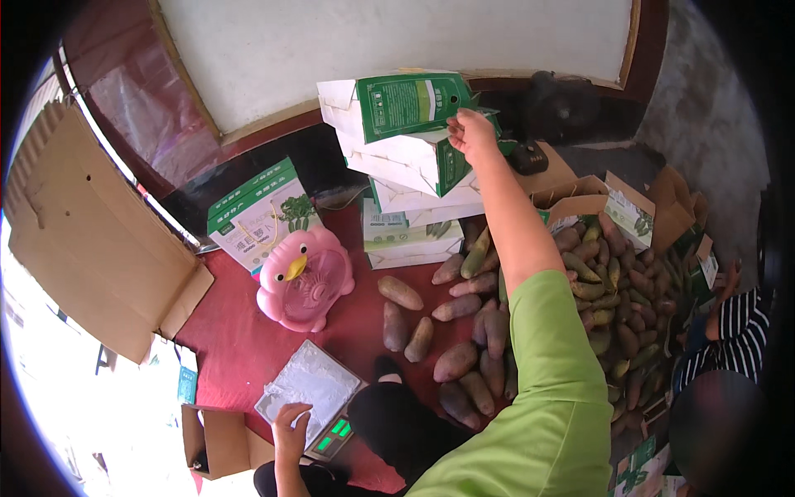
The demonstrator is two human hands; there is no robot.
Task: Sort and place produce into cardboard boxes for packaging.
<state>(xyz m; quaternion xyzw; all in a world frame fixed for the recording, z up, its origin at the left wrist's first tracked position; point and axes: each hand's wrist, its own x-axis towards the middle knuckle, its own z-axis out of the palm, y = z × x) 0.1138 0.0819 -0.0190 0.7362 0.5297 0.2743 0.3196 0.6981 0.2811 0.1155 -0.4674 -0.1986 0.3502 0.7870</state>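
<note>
Hands first: how many, and how posed?

"Two. The right hand (472, 137) reaches far forward, elbow nearly straight, fingers bent at the top carton (407, 106) of a stack; whether they grip it, I can't tell. The left hand (291, 431) is loosely curled, thumb apart from fingers, over the near side of a digital scale (310, 381)."

"And the rest, biggest down?"

"One jumbled pile of root vegetables (633, 306), uncountable and partly hidden by the right sleeve (559, 348). One brown cardboard sheet (87, 224). At least three cartons in the stack, overlapping. One green-and-white carton (261, 219) stands behind one pink bird-faced plastic item (277, 294), its kind unclear. Another person's striped clothing (739, 331), cut off at right. Three loose roots (400, 292), left of the pile."
</note>
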